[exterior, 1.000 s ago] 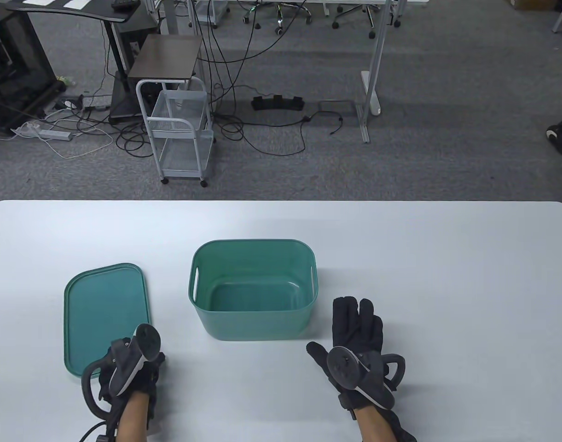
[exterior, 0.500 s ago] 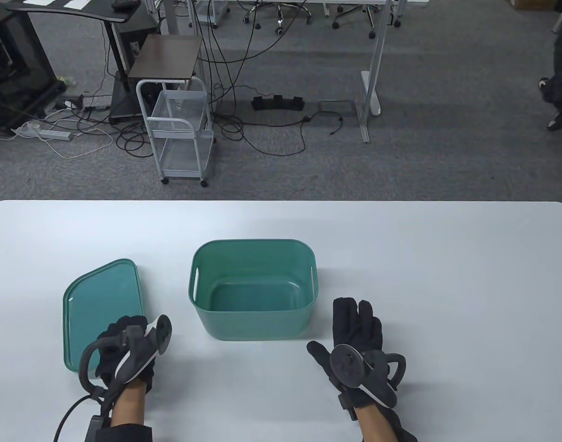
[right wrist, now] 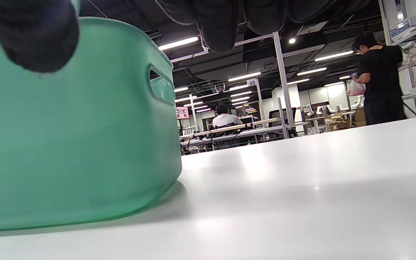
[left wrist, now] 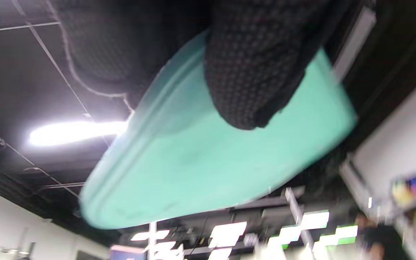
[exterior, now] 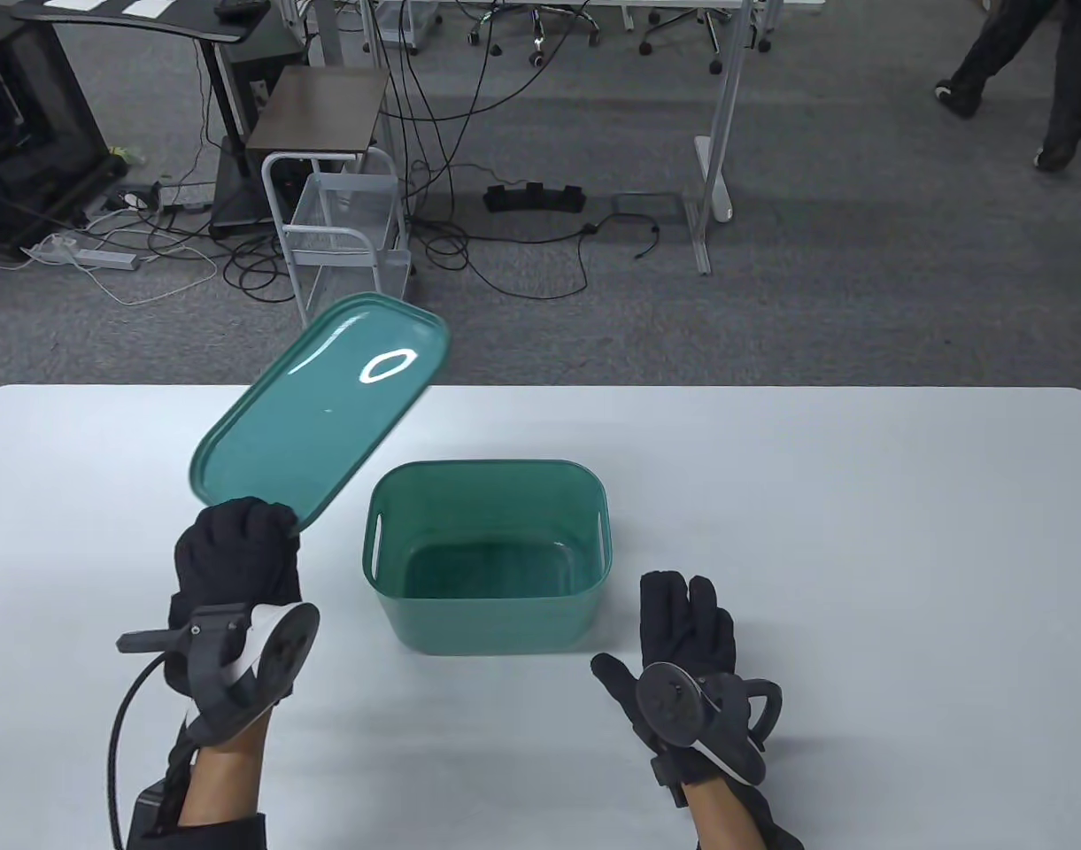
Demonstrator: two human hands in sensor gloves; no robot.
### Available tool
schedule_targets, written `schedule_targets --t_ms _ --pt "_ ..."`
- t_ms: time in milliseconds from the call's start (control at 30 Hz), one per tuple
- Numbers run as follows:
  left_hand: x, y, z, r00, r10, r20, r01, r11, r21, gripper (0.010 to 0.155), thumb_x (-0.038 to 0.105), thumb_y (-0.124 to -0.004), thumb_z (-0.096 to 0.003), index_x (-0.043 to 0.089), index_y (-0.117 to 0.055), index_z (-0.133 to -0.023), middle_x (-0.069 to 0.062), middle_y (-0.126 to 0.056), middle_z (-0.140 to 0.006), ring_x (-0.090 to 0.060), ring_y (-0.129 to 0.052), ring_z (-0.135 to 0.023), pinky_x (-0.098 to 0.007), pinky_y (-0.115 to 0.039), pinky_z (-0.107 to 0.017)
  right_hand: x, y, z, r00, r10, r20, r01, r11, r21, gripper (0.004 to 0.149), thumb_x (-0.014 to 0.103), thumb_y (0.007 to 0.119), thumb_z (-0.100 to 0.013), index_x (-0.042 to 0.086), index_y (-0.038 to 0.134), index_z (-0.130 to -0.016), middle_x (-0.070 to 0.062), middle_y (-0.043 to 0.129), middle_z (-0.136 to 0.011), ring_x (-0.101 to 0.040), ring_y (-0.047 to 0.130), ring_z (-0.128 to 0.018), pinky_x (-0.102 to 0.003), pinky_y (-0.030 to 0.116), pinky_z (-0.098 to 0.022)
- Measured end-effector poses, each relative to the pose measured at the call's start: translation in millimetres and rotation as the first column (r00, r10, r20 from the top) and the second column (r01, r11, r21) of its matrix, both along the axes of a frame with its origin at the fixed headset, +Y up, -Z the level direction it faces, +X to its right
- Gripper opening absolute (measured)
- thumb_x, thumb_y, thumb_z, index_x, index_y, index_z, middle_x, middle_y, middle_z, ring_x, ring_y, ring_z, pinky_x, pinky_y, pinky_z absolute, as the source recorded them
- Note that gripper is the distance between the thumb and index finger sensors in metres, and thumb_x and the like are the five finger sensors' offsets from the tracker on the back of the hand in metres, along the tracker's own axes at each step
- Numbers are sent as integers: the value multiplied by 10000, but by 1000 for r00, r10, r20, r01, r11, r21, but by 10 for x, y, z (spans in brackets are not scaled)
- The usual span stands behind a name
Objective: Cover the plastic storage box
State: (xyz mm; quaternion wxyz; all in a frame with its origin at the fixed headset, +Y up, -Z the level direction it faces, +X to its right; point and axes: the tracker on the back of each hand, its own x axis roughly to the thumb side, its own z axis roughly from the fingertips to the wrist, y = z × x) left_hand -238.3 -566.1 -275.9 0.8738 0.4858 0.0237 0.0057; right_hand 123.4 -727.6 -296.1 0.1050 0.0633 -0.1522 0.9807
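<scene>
1. The flat teal-green plastic lid with rounded corners (exterior: 323,407), which a second ago lay on the white table (exterior: 859,496) to the left of the box, is now off the surface. It is raised and tilted, with its far end reaching past the table's back edge as the table view shows it.

2. The left hand (exterior: 235,553) has moved from the lid's near edge at the bottom of the view to a spot left of the box. It grips the lid by its near short edge. In the left wrist view a gloved finger (left wrist: 255,68) is wrapped over the lid's face (left wrist: 200,159); that picture is blurred.

3. The open teal-green plastic storage box with slotted handles (exterior: 487,553) has not shifted. It stands upright and uncovered on the table, between the two hands, its inside bare.

4. The right hand (exterior: 686,646) has not moved either. It lies flat on the table just right of the box, fingers spread and holding nothing; it does not touch the box in the table view.

5. For the task, the pickup looks done and the carry has started. The lid is not yet over the opening: it hangs to the upper left of the box, its lower edge near the box's left rim.

6. What remains, as I judge it, is to swing the lid rightward, level it, line its rounded corners up with the rim and press it down. The single-edge grip may let the lid sag or slip.
</scene>
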Motion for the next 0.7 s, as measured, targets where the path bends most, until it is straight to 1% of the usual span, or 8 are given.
schedule_targets --t_ms 33,167,300,333,367,400,433,700 --pt "77 -32 50 998 44 42 -46 998 42 378 310 -1021 -310 360 -816 -624 85 -880 -745 -176 -1007 -756 -375 -929 -594 3 2 1 1000 0 2 0 1000 -2 977 667 723 -453 84 353 -1145 -241 489 -1200 -547 440 -1077 -653 446 -728" --pt "306 -248 141 980 135 144 -150 984 98 359 300 -1023 -301 403 -822 -581 150 -881 -774 -114 -1002 -820 -336 -933 -634 11 -18 -4 1000 -3 15 3 1000 -8 973 665 723 -454 85 356 -1144 -239 492 -1199 -545 445 -1076 -651 448 -729" --pt "420 -532 96 960 178 216 -203 974 98 361 311 -1030 -299 423 -825 -575 173 -887 -783 -84 -1007 -834 -315 -939 -643 8 -29 -10 1000 9 22 -9 1000 -14 974 665 723 -453 84 356 -1144 -240 492 -1199 -544 442 -1077 -650 448 -729" --pt "425 -550 58 957 165 239 -189 978 83 363 312 -1030 -299 423 -826 -578 173 -887 -787 -85 -1005 -838 -315 -937 -647 5 -34 -14 1000 12 21 -12 1000 -10 973 666 723 -453 84 360 -1144 -239 495 -1198 -544 446 -1076 -649 451 -729" --pt "418 -542 68 957 149 249 -174 981 83 365 316 -1032 -303 429 -825 -582 178 -887 -790 -80 -1006 -840 -309 -936 -651 1 -38 -18 1000 14 23 -13 1000 -15 974 664 724 -453 84 357 -1144 -237 491 -1199 -541 442 -1078 -649 449 -729" --pt "402 -490 98 960 121 253 -161 977 144 377 317 -1031 -293 432 -822 -585 183 -884 -791 -77 -1004 -841 -304 -934 -652 -1 -44 -22 1000 15 26 -14 1000 -17 973 668 719 -452 87 355 -1144 -236 490 -1200 -540 441 -1079 -648 451 -730" --pt "392 -445 111 963 104 249 -146 977 157 378 314 -1028 -295 434 -818 -585 191 -876 -797 -65 -990 -855 -302 -925 -662 -3 -49 -24 1000 11 26 -11 1000 -17 970 668 717 -452 91 356 -1145 -236 492 -1200 -540 440 -1079 -648 449 -730" --pt "348 -354 161 947 97 305 -157 972 177 371 335 -1016 -319 443 -805 -605 195 -865 -815 -62 -981 -867 -302 -909 -676 12 -10 -7 999 5 34 -6 1000 28 995 677 704 -453 99 288 -1148 -238 413 -1215 -531 393 -1092 -643 429 -742"
